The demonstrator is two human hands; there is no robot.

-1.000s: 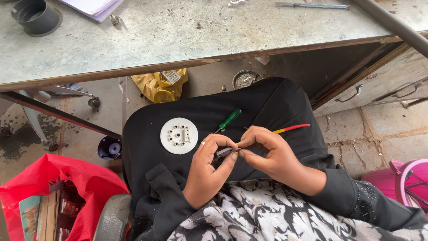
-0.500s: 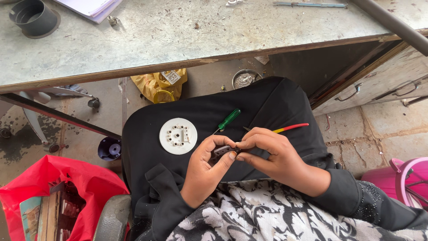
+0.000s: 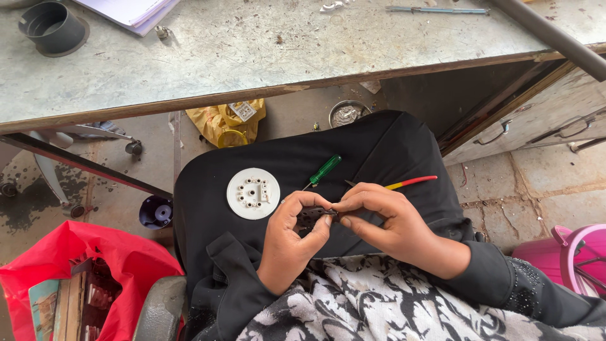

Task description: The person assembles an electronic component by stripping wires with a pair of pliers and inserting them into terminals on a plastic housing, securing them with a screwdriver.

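Fingertips of my left hand (image 3: 287, 243) and right hand (image 3: 385, 218) pinch small dark part (image 3: 314, 216) between them, over lap. Step: fitting or adjusting part (detail too small to tell). White disc (image 3: 253, 193), green screwdriver (image 3: 323, 171), red-yellow screwdriver (image 3: 410, 182) lie on black cloth (image 3: 379, 145). Next move, I judge, calls for freeing one hand for tool.

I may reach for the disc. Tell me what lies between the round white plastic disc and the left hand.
In the head view, only black lap cloth lies between the round white plastic disc and the left hand; the green-handled screwdriver lies off to the side.
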